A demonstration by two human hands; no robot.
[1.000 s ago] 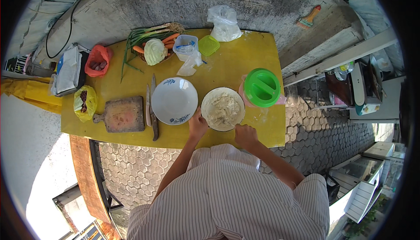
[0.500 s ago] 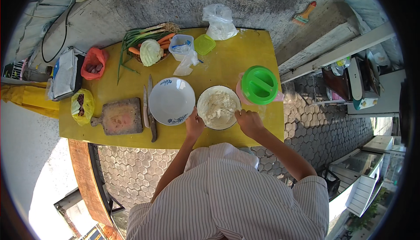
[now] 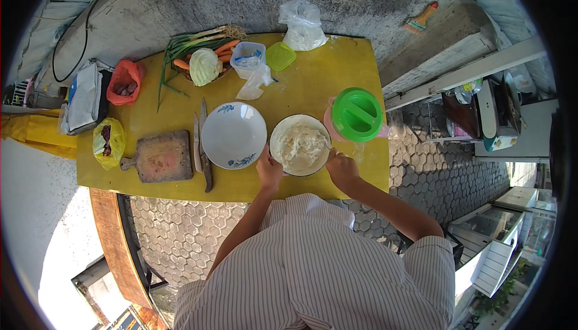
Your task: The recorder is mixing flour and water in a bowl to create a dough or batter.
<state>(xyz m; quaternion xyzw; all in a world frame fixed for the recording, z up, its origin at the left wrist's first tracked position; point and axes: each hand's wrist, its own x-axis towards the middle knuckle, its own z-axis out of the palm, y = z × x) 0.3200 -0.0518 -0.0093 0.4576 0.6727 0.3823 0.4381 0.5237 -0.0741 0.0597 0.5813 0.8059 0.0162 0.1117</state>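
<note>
A white enamel bowl (image 3: 279, 160) with a dark rim stands near the table's front edge, holding pale, lumpy dough or batter (image 3: 299, 143). My left hand (image 3: 269, 170) grips its near left rim. At the right rim my right hand (image 3: 342, 169) is closed around the handle of what looks like a spoon, its head buried in the mixture. A larger white dish (image 3: 233, 135) with blue flowers sits just left of the bowl. Right behind my right hand is a pink pitcher with a green lid (image 3: 357, 114).
On the yellow table (image 3: 301, 89), two knives (image 3: 206, 161) lie beside a wooden cutting board (image 3: 164, 157). Farther back are a cabbage (image 3: 205, 67), carrots, green onions, a plastic tub (image 3: 248, 59), a green lid (image 3: 280, 57) and a bag of white powder (image 3: 302, 26). Yellow (image 3: 109, 143) and red bags (image 3: 125, 82) stand left.
The right hand has shifted slightly with the utensil, and the mixture's surface has changed shape. My left hand stays at the bowl's rim. The whole view has shifted a little.
</note>
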